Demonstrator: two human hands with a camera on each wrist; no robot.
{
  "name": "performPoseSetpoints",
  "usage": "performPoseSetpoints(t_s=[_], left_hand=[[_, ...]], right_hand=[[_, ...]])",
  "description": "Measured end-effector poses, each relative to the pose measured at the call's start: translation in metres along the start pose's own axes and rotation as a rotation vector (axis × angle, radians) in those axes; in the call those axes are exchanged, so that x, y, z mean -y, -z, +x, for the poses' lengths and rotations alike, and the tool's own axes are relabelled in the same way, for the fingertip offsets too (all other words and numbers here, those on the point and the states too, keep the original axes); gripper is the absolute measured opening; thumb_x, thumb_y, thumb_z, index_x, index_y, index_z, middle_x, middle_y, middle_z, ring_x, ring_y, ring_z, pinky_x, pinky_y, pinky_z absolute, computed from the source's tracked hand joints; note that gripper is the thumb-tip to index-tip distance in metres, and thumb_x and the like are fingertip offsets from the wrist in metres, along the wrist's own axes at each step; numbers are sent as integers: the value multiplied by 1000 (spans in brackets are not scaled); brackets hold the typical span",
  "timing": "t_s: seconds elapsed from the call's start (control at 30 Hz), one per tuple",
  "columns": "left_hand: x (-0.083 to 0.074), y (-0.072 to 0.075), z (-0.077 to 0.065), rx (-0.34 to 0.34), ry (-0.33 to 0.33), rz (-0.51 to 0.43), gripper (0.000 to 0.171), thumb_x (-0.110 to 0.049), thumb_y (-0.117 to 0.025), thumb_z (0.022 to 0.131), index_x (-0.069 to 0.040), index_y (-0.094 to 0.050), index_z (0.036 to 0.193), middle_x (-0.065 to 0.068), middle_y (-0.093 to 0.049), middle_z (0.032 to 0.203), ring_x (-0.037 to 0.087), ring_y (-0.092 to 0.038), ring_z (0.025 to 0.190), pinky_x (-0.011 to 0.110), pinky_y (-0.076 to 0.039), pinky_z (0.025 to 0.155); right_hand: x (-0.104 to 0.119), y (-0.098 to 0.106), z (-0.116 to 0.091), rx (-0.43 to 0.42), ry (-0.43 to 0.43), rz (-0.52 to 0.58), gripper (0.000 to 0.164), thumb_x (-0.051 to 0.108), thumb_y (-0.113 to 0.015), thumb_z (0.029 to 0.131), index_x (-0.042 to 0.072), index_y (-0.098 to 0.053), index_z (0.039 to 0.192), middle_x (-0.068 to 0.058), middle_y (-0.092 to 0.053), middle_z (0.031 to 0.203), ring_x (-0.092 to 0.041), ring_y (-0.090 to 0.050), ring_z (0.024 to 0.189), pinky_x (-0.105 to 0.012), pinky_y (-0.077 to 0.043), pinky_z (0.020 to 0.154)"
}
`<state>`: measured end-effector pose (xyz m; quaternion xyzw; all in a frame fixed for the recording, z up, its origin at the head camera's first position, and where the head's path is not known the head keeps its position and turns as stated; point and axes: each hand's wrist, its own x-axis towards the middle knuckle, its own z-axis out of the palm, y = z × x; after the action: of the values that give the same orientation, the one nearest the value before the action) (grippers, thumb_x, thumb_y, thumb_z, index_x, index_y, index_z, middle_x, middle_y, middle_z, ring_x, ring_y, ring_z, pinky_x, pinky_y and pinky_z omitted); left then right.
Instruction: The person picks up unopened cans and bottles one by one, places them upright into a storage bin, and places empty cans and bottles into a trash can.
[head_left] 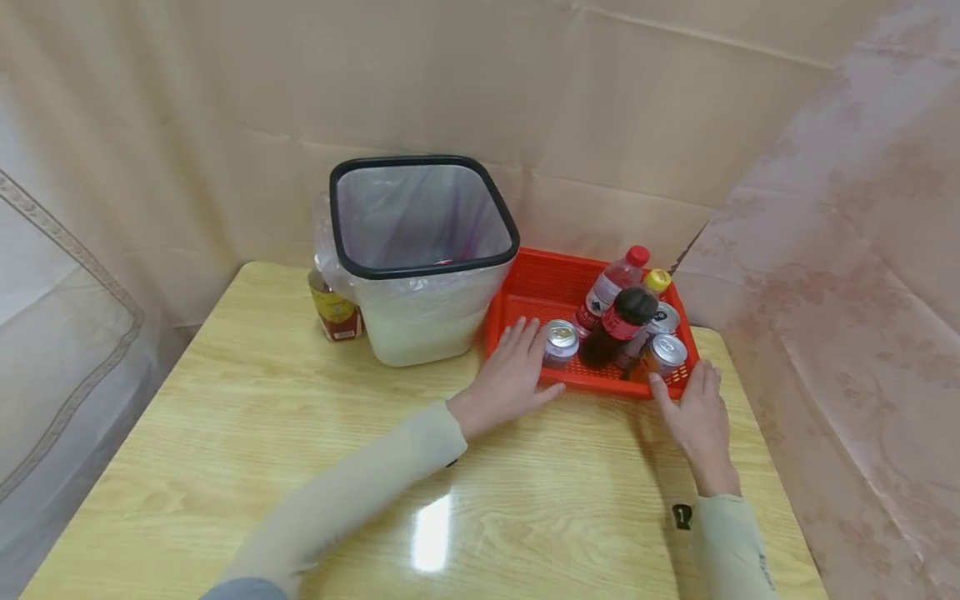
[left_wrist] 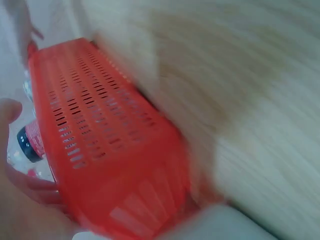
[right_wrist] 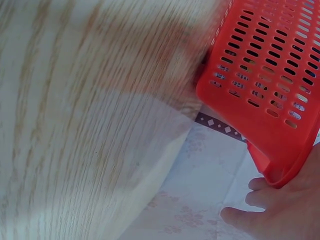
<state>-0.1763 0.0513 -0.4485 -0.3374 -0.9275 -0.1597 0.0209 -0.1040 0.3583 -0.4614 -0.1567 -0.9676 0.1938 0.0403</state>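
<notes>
A red perforated basket stands at the table's far right and holds three silver cans, one of them at the front left, plus a clear bottle with a red cap, a dark cola bottle and a yellow-capped bottle. My left hand grips the basket's front left rim, fingers over the edge and thumb against the outer wall. My right hand holds the front right corner. In the wrist views the basket wall fills the frame, and the right fingers curl under its corner.
A white waste bin with a black rim and a plastic liner stands just left of the basket. A small labelled bottle sits behind the bin's left side. The light wooden table is enclosed by cloth-covered walls.
</notes>
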Motion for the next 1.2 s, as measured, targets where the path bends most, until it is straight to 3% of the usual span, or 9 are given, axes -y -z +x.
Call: performPoseSetpoints(t_s=[0.2, 0.33, 0.47, 0.63, 0.77, 0.83, 0.93, 1.07, 1.2], left_hand=[[24, 1, -32, 33, -182, 196, 88, -61, -49, 102, 3, -32, 160, 23, -21, 168, 40, -13, 157, 46, -13, 127], [41, 3, -48, 34, -266, 244, 85, -58, -50, 103, 3, -32, 160, 23, -21, 168, 40, -14, 157, 45, -13, 127], [50, 4, -59, 36, -322, 237, 85, -56, -50, 104, 3, -30, 160, 23, -22, 168, 39, -15, 157, 45, -15, 127], [53, 1, -65, 36, -338, 235, 85, -55, -50, 104, 4, -27, 161, 23, -18, 169, 38, -14, 158, 45, -14, 127], [56, -1, -66, 17, -336, 228, 83, -52, -52, 104, 4, -28, 161, 22, -17, 170, 37, -14, 158, 44, -13, 127], [58, -1, -67, 2, -344, 223, 82, -51, -53, 104, 5, -29, 160, 23, -18, 169, 38, -15, 157, 44, -14, 127], [59, -1, -67, -16, -357, 218, 82, -51, -53, 104, 5, -30, 159, 24, -20, 169, 39, -18, 156, 45, -16, 127], [60, -2, -67, -24, -353, 193, 82, -50, -54, 104, 6, -31, 159, 25, -21, 168, 39, -20, 156, 45, -18, 126], [60, -3, -68, -23, -340, 180, 82, -50, -56, 103, 5, -32, 159, 24, -21, 168, 39, -19, 156, 45, -18, 126]], right_hand=[[-5, 2, -3, -25, 1, -17, 104, 66, -37, 103, -16, -4, 158, -40, -6, 163, -56, -8, 151, -74, -18, 116], [-7, 1, -7, -62, 2, -12, 102, 66, -36, 103, -15, -6, 158, -39, -8, 164, -54, -7, 153, -72, -18, 117], [-3, -1, -19, -246, 46, 90, 86, 52, -46, 104, -10, -24, 158, -36, -27, 161, -54, -27, 148, -68, -26, 116], [13, 1, -31, -576, 249, 230, 56, 29, -59, 101, -4, -54, 146, -28, -57, 143, -50, -53, 131, -63, -41, 108], [40, 4, -33, -657, 402, 257, 49, 26, -61, 99, 0, -62, 140, -25, -64, 134, -47, -61, 121, -60, -47, 103], [54, 4, -31, -636, 451, 266, 51, 27, -62, 98, -1, -61, 140, -25, -66, 131, -46, -64, 112, -60, -52, 95], [75, 0, -27, -538, 460, 261, 58, 30, -66, 97, -1, -56, 145, -25, -62, 136, -45, -62, 114, -62, -51, 93], [102, -6, -16, -325, 417, 234, 73, 38, -70, 97, 0, -45, 154, -24, -50, 152, -44, -51, 135, -62, -42, 109], [127, -15, -2, -136, 366, 202, 83, 45, -71, 96, 4, -36, 159, -22, -41, 159, -42, -41, 144, -61, -34, 116]])
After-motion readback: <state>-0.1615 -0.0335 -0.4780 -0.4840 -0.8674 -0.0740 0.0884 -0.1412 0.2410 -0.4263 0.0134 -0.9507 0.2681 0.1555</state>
